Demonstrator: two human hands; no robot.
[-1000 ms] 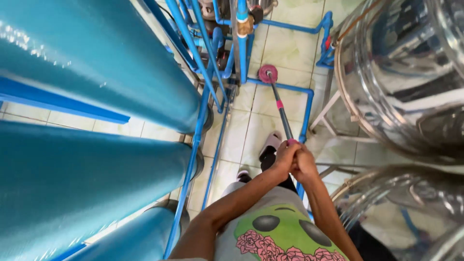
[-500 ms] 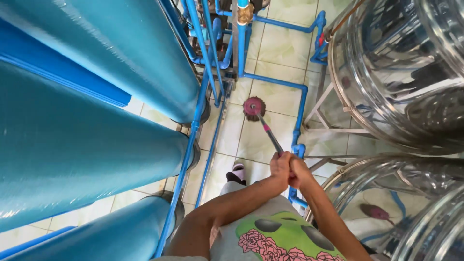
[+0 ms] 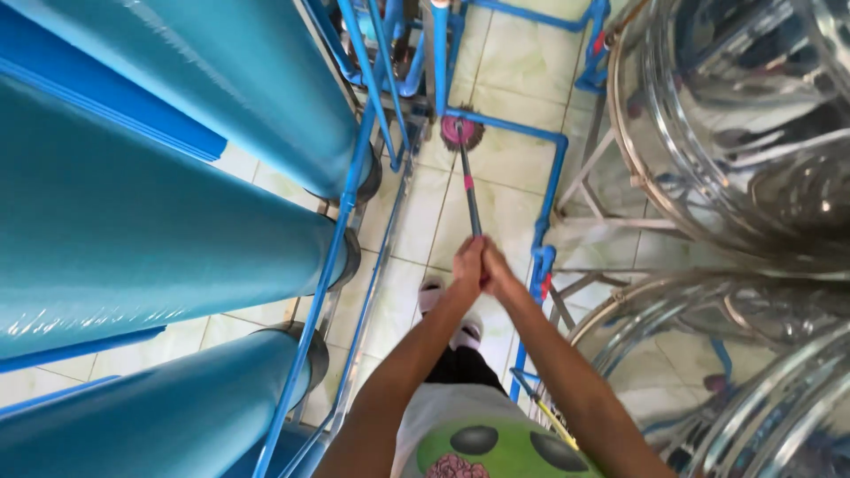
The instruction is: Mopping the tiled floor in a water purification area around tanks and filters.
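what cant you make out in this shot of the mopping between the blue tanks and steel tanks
Head view, the only one:
- Mop handle: its top end is hidden inside the left hand and right hand.
- Mop head: partly behind the blue pipe, strands too small to tell.
- Feet: mostly covered by the arms.
- Blue tanks and steel tanks: cut off by the frame edges.
- Floor wetness: cannot tell.

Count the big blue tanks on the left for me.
3 blue tanks in view: the top tank nearest the mop head, the middle tank, and the bottom tank by the left arm. More may lie beyond the frame's edge.
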